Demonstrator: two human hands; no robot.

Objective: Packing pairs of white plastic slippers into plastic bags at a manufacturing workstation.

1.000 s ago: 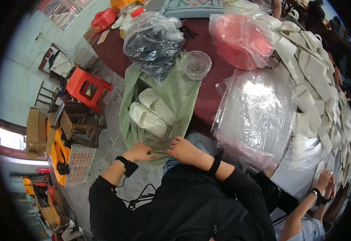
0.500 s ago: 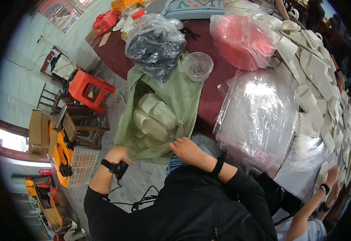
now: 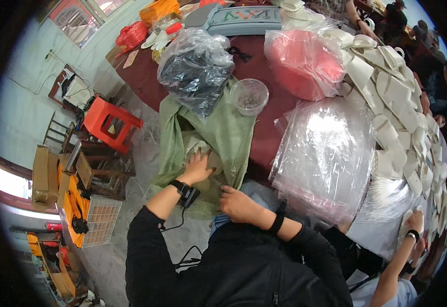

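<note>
Moved into the green sack [image 3: 226, 134], the nearer left hand [image 3: 197, 169] splays over a white slipper [image 3: 193, 143]; right hand [image 3: 239, 204] curls at the rim, hold unclear.

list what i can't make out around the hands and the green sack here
All in the head view:
- White slippers in the green sack: mostly hidden by the left hand and sack folds.
- Right hand: its curled fingers hide its grip on the sack.
- Clear tub: contents too small and blurred.
- Co-worker's sleeve: cut off by the lower edge.
</note>
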